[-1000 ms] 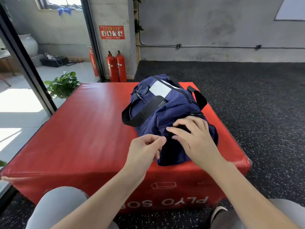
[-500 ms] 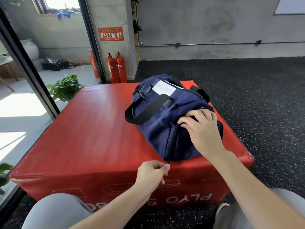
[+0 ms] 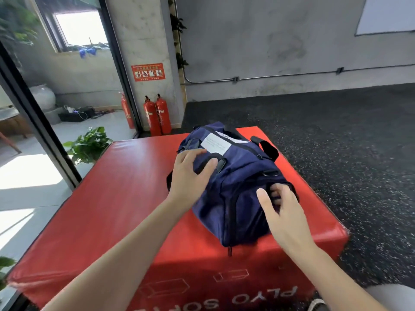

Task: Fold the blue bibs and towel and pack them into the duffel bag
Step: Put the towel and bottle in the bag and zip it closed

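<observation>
A navy duffel bag (image 3: 238,176) with black straps and a white label lies zipped on the right half of the red plyo box (image 3: 112,209). My left hand (image 3: 188,173) rests on the bag's left upper side beside the black strap, fingers and thumb spread over the fabric. At the bag's near right end, my right hand (image 3: 278,212) has its fingers curled into the fabric. A zip pull hangs at the bag's near bottom corner. No blue bibs or towel are in view.
The box stands on dark speckled floor (image 3: 336,142). Two red fire extinguishers (image 3: 158,115) stand by a concrete pillar behind it. A potted plant (image 3: 87,144) and a glass wall with a black frame lie to the left. My knees show at the bottom corners.
My left hand left the box's near edge and went up onto the bag's left side. My right hand slid along the bag's near right end and curled its fingers in.
</observation>
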### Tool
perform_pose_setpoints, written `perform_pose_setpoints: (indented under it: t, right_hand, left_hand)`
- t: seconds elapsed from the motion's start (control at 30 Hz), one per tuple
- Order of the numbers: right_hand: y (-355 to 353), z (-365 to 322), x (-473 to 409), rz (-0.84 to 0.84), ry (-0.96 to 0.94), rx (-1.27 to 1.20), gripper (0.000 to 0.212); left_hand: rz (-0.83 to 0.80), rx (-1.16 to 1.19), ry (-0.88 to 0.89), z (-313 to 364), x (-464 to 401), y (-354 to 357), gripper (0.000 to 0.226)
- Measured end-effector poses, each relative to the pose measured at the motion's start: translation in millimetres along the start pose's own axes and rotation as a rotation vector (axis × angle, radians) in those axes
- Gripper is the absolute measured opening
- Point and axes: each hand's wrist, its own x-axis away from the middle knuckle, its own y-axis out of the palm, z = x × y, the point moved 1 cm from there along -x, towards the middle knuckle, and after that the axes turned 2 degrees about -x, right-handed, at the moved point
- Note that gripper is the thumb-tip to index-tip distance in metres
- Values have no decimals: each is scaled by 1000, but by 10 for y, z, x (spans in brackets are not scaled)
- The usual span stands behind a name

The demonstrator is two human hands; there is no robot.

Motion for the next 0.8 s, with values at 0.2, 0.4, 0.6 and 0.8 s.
perform_pose_setpoints:
  t: [0.2, 0.4, 0.6, 0.8]
  right_hand:
    - [52, -162, -317, -93, 30, -231, 22]
    - [5, 97, -981, -66, 259, -186, 67]
    - [-158, 114, -988, 188, 177, -303, 41]
    - [108, 340, -982, 99, 73, -184, 97]
  left_hand:
    - [-384, -176, 0, -55, -157, 268, 64]
    - [-578, -84, -85, 123, 136, 979, 54]
    - [-185, 94, -31, -2, -159, 850, 30]
    - [200, -285, -167, -684, -1029, 348, 39]
